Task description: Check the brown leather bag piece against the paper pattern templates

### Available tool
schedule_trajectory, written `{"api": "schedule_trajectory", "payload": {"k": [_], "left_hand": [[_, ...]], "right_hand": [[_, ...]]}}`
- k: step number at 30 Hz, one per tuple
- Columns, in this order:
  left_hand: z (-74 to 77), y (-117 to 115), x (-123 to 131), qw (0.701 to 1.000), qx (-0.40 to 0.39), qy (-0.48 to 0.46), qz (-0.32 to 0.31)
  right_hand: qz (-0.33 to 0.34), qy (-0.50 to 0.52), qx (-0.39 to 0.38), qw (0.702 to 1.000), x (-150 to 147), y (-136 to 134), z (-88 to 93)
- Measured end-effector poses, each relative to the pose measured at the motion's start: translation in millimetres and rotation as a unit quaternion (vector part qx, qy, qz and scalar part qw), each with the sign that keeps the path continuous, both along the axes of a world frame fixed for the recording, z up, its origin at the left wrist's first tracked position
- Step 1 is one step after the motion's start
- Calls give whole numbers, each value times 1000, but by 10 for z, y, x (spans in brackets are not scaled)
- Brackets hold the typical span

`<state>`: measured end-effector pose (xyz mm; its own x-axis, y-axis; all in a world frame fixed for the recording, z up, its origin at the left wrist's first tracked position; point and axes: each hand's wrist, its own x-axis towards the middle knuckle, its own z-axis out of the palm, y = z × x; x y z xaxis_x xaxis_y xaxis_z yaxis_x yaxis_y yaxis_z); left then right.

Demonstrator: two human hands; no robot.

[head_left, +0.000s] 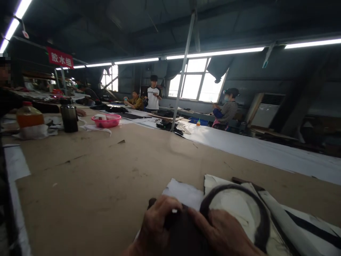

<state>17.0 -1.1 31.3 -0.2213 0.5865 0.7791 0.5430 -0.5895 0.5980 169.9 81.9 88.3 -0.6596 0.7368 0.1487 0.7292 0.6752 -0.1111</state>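
Both my hands are at the bottom edge of the head view, pressed on a dark piece of fabric (183, 233). My left hand (156, 225) curls its fingers over the piece's left side, and a small white object shows between the fingers. On the right side of the dark fabric rests my right hand (225, 233). Under and beside them lie white cut pieces (186, 193) and a white panel with a curved dark band (239, 202). More white pieces with dark stripes (301, 224) spread to the right.
The brown work table (106, 170) stretches ahead. At its far left stand a dark bottle (69, 117), an orange-liquid bottle (29, 117) and a pink basin (106, 121). A long white sheet (266, 151) lies to the right. A pole (183, 71) rises mid-table. Several people work beyond.
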Motion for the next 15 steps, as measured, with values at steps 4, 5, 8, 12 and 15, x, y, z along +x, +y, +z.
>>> {"api": "schedule_trajectory", "payload": {"k": [4, 5, 8, 12, 15], "left_hand": [[116, -69, -44, 974, -151, -165, -38], [138, -86, -53, 963, -159, -211, -53], [201, -132, -42, 953, -150, -261, -35], [259, -148, 8, 949, -200, -227, -84], [255, -130, 5, 932, -218, -269, -103]], "right_hand": [[26, 2, 142, 990, 27, -51, 164], [27, 9, 161, 987, 33, -59, 187], [41, 31, 254, 966, 46, -69, 186], [141, 55, 378, 913, 18, -70, 90], [200, 50, 384, 900, -71, -73, 10]]}}
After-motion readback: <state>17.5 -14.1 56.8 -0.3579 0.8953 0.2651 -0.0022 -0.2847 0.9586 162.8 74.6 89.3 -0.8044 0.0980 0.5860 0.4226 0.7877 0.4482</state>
